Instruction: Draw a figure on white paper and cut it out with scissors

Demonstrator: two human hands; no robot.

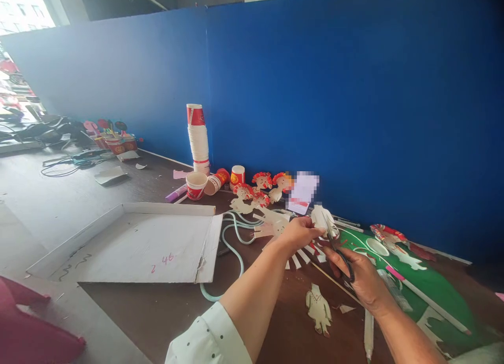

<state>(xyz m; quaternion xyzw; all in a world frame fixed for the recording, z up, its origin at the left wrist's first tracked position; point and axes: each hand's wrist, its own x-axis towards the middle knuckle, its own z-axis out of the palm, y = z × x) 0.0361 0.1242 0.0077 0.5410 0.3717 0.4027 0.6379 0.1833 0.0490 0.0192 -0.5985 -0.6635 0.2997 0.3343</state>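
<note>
Between thumb and fingers, my left hand (300, 234) pinches a white paper cutout (319, 217) shaped like a small figure. My right hand (360, 274) grips black-handled scissors (346, 267), whose blades lie against the cutout's lower edge. Below my hands, a second paper figure (318, 310) with drawn-on details lies flat on the table. Under and beside my left hand is a paper cup piece (275, 222) cut into spread strips. Several lion-like paper heads with red fringes (263, 181) stand near the blue wall.
A shallow white cardboard tray (129, 211) sits at left, with a pale cable (239, 256) beside it. Behind stand a tall paper cup stack (198, 143) and loose red cups (196, 186). On the right, a green sheet (444, 295) carries a pink-ended stick (429, 301) and scraps.
</note>
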